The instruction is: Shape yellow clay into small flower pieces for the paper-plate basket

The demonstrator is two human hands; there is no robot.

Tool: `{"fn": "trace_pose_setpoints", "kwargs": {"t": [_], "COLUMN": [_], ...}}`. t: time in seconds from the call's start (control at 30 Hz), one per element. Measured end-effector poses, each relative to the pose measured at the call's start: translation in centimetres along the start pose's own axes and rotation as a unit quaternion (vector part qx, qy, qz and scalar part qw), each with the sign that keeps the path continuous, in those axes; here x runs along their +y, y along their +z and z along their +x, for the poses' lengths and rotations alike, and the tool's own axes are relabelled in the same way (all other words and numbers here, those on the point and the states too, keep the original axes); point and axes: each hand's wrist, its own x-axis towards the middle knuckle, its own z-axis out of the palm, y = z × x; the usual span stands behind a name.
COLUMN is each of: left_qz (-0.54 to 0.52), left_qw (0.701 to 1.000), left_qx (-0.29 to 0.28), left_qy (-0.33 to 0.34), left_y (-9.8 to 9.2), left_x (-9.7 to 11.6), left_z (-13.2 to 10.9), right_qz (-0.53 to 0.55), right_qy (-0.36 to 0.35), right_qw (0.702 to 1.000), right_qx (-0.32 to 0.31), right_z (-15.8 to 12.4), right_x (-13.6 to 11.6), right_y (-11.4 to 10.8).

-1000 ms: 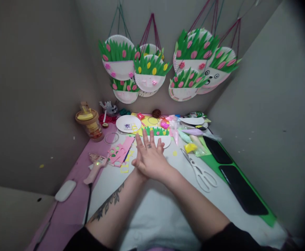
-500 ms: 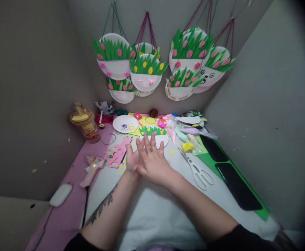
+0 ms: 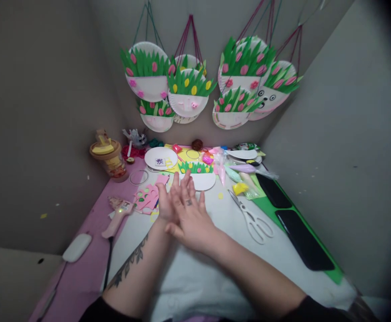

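My right hand (image 3: pixel 193 219) lies over my left hand (image 3: pixel 165 201), palm against palm, above the near middle of the table. The fingers of both hands are stretched out; a ring shows on the right one. Whether anything lies between the palms is hidden. Just beyond the fingertips a white half-round paper plate (image 3: pixel 203 181) lies flat, with green paper grass and small pink and yellow tulips along its upper edge. Pink paper scraps (image 3: pixel 146 199) with cut-out holes are left of my hands. White-handled scissors (image 3: pixel 254 219) rest partly open to the right.
A pink glue gun (image 3: pixel 117 223) with a lit green light lies at left, near a lidded cup (image 3: pixel 110 161). Bags of coloured clay (image 3: pixel 235 173) and a yellow lump (image 3: pixel 240 188) are at right, beside two black phones (image 3: pixel 304 239). Decorated plates (image 3: pixel 188 105) hang on the wall.
My right hand has shifted slightly down and left across my left palm. Both hands are a little nearer to me, uncovering more of the half plate.
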Motion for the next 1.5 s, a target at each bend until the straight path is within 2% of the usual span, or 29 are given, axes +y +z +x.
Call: {"fn": "trace_pose_setpoints", "kwargs": {"t": [0.07,0.13,0.17,0.27,0.33,0.37,0.4,0.47,0.5,0.53,0.57,0.63,0.7,0.77,0.87,0.93,0.97,1.03,1.07,1.1,1.13,1.2,1.27,1.3,1.33,1.37,1.4,1.43,1.5], "left_qz": [0.007,0.015,0.019,-0.002,-0.023,-0.029,-0.033,-0.046,-0.053,-0.053,-0.046,-0.029,-0.021,-0.017,-0.011,0.000,0.007,0.011,0.009,0.007,0.005,0.006,0.010,0.013,0.014,0.013,0.011,-0.002,-0.025], "left_qw": [0.998,0.989,0.989,0.999,0.998,0.998,0.999,0.993,0.986,0.983,0.988,0.997,0.997,0.998,0.999,0.993,0.994,0.999,0.998,0.998,0.999,0.998,0.985,0.976,0.977,0.990,0.999,0.999,0.996], "left_qx": [0.021,0.049,0.046,-0.044,-0.057,-0.046,-0.031,0.002,0.008,0.004,-0.011,-0.053,-0.069,-0.047,0.002,0.032,0.028,-0.035,-0.050,-0.049,-0.037,0.005,0.047,0.069,0.077,0.058,0.010,-0.020,-0.036], "left_qy": [0.066,0.142,0.141,0.024,-0.021,-0.017,0.005,0.108,0.159,0.173,0.148,0.039,-0.041,-0.037,0.054,0.118,0.107,-0.004,-0.040,-0.044,-0.027,0.060,0.163,0.206,0.197,0.131,0.033,-0.029,-0.073], "left_y": [0.6,1.3,1.5,0.5,-0.6,-1.0,-1.2,-0.9,-0.6,-0.2,0.1,0.3,0.0,-0.2,0.1,0.5,0.6,0.5,0.4,0.3,0.3,0.7,1.4,1.6,1.7,1.6,1.3,0.8,-0.2], "left_x": [-0.8,-1.7,-1.8,-1.2,-0.8,-1.0,-1.3,-2.4,-2.8,-3.0,-2.9,-2.0,-0.9,-0.6,-1.8,-2.5,-2.6,-2.2,-1.9,-1.7,-1.7,-2.3,-3.2,-3.5,-3.5,-3.2,-2.8,-2.3,-1.4], "left_z": [-0.2,-0.3,-0.2,0.4,0.6,0.6,0.6,0.3,0.1,0.0,0.0,0.0,0.0,-0.1,-0.4,-0.4,-0.3,-0.1,0.0,0.0,-0.1,-0.5,-0.8,-0.7,-0.6,-0.4,-0.1,0.2,0.9], "right_qz": [0.008,0.010,0.012,0.019,0.021,0.020,0.015,-0.001,-0.010,-0.020,-0.027,-0.033,-0.030,-0.023,-0.024,-0.026,-0.027,-0.026,-0.024,-0.021,-0.017,-0.011,-0.007,-0.006,-0.004,-0.003,-0.003,-0.003,-0.001], "right_qy": [-0.005,0.033,0.060,0.099,0.064,0.033,0.005,-0.021,-0.010,0.013,0.040,0.081,0.079,0.041,0.002,0.028,0.052,0.091,0.095,0.088,0.069,0.018,-0.002,0.009,0.032,0.060,0.085,0.101,0.105], "right_qw": [1.000,0.998,0.996,0.992,0.997,0.999,1.000,1.000,0.999,0.999,0.997,0.994,0.995,0.999,1.000,0.998,0.997,0.993,0.993,0.995,0.997,1.000,1.000,0.999,0.998,0.995,0.993,0.991,0.993], "right_qx": [0.017,0.056,0.072,0.070,0.030,0.013,0.005,0.015,0.030,0.045,0.058,0.066,0.047,0.019,0.016,0.043,0.057,0.068,0.057,0.039,0.018,-0.003,0.018,0.039,0.059,0.076,0.084,0.083,0.054], "right_z": [0.4,1.3,1.7,1.9,0.9,0.5,0.1,0.0,0.2,0.5,0.9,1.3,0.9,0.2,0.1,0.7,1.1,1.3,1.2,0.9,0.6,0.2,0.4,0.8,1.2,1.6,1.9,1.9,1.5], "right_x": [-1.0,-1.2,-1.0,0.0,0.1,-0.2,-0.5,-1.0,-1.0,-0.8,-0.5,0.4,0.8,0.5,-0.6,-0.6,-0.3,0.6,0.8,0.9,0.8,0.1,-0.6,-0.7,-0.5,0.0,0.6,1.3,2.4], "right_y": [-0.2,-0.7,-0.9,-0.9,-0.4,-0.2,-0.1,-0.3,-0.6,-0.9,-1.1,-1.2,-0.9,-0.4,-0.4,-0.8,-1.0,-1.2,-1.1,-0.9,-0.7,-0.2,0.0,0.0,-0.1,-0.1,-0.2,-0.1,0.3]}}
